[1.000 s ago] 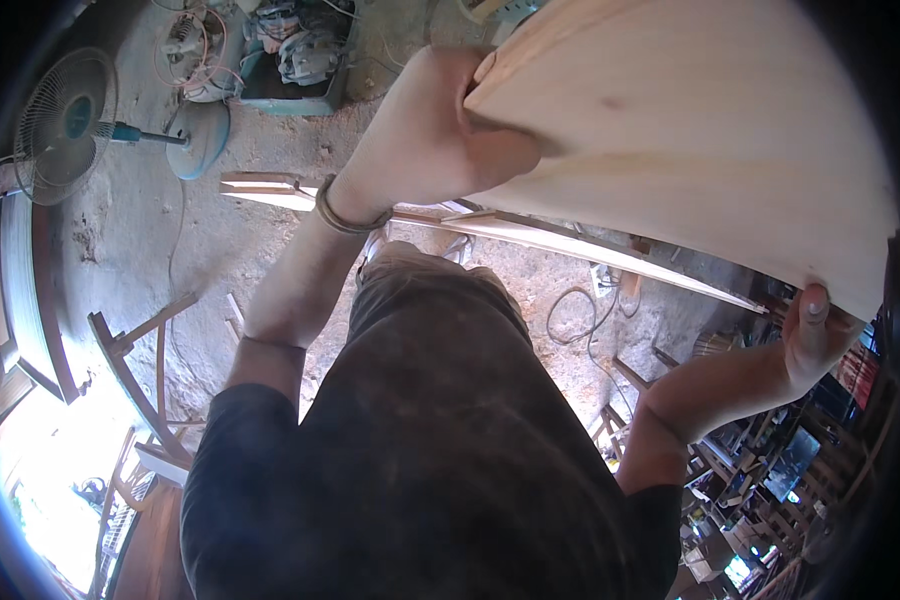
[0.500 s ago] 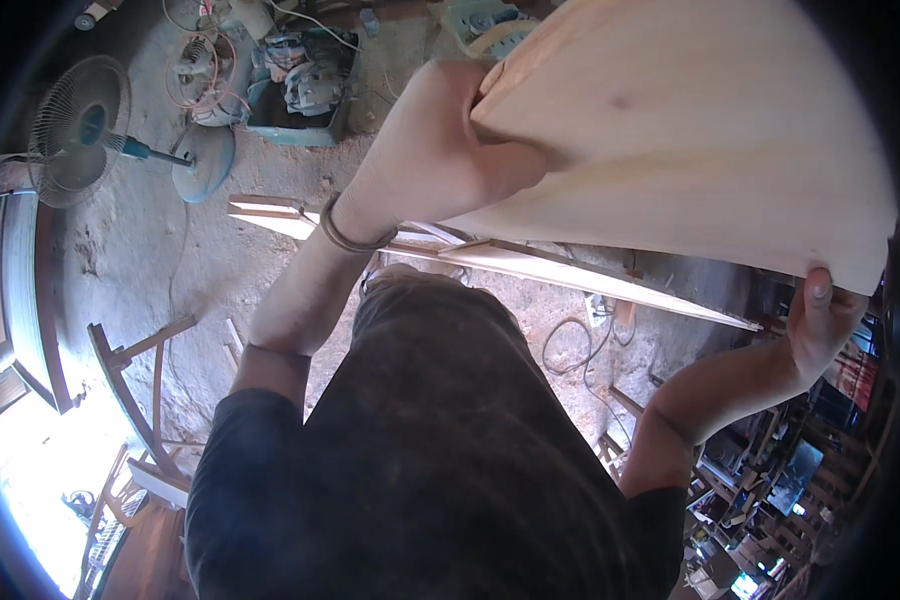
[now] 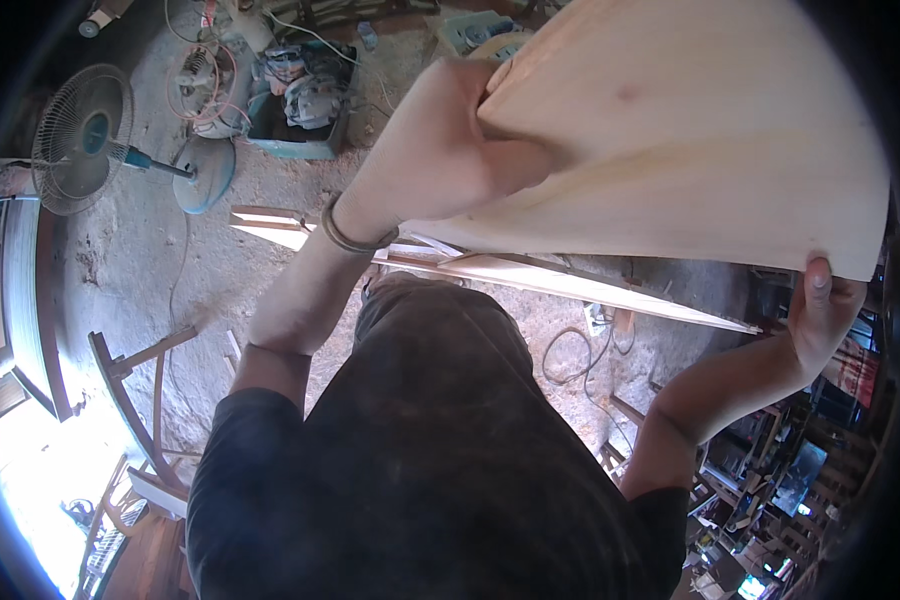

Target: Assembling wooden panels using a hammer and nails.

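Observation:
A wide, pale wooden board (image 3: 690, 140) fills the upper right, lifted close to me and tilted. At its left edge my left hand (image 3: 460, 145) is closed, gripping the board with the fingertips hidden behind the edge. My right hand (image 3: 825, 300) holds the near right corner, thumb on the face and the other fingers mostly out of sight beneath. Below the board a long wooden frame (image 3: 570, 282) of narrow pale strips runs across in front of my body, partly covered by my left forearm and the board.
A standing fan (image 3: 85, 140) is at the far left, beside a bin (image 3: 295, 145) of power tools. A cable (image 3: 570, 365) coils on the dusty floor. A wooden chair-like frame (image 3: 135, 400) stands at left. Cluttered items (image 3: 760, 510) crowd the lower right.
The board's near right corner has risen slightly, with my right hand moving up along with it. My left hand keeps its grip. The background has shifted a little downward in view.

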Tool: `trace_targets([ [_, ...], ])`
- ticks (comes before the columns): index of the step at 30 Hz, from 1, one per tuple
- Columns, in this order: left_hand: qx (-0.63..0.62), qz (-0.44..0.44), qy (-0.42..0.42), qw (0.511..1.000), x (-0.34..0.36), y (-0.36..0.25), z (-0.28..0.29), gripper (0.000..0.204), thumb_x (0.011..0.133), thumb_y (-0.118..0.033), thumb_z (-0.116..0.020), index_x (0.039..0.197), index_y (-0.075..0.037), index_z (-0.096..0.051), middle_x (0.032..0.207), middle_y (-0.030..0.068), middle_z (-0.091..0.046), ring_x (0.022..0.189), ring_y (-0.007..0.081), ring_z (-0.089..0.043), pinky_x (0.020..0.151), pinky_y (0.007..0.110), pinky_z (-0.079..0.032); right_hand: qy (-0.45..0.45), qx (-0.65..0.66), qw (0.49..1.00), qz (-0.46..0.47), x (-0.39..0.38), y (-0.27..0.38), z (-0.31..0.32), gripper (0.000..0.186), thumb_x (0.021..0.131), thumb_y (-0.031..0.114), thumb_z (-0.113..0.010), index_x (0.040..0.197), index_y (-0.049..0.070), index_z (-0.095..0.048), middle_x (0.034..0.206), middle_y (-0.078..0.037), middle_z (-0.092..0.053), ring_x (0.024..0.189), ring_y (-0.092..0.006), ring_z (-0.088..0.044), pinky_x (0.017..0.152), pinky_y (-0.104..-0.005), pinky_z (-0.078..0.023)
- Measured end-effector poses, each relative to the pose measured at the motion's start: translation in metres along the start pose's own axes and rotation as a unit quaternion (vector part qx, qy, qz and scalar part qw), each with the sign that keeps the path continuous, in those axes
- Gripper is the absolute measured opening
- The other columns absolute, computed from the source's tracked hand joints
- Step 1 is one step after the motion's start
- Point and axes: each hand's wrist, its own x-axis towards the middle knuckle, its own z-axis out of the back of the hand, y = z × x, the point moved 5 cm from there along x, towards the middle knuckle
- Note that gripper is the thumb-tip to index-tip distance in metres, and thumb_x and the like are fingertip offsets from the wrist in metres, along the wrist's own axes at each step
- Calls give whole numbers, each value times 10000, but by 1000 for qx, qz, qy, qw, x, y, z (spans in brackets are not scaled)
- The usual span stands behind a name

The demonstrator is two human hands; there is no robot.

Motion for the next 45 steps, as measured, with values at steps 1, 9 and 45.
trace_targets([
  [1,-19,1,-12,1000,1,3,0,345,744,-19,-660,1077,70,-671,820,58,-703,732,77,-631,645,250,-499,4,-2,1000,-5,-1,-3,-1,605,882,335,-781,1341,-6,-584,1290,-81,-654,1223,-203,-585,1087,-389,-396],
  [9,-74,-9,-73,994,-13,26,-1,236,727,-105,-723,888,64,-692,678,41,-663,628,66,-589,563,275,-471,94,-37,995,-11,2,1,-10,659,892,331,-778,1390,-23,-531,1354,-99,-613,1282,-203,-541,1099,-384,-367],
  [45,446,118,185,868,-139,292,13,787,745,-546,-803,1399,-172,-575,1352,102,-620,1265,298,-559,1163,476,-299,61,-340,938,39,60,65,-84,382,884,302,-793,1044,-24,-676,923,-96,-692,754,-155,-646,704,-287,-548],
])
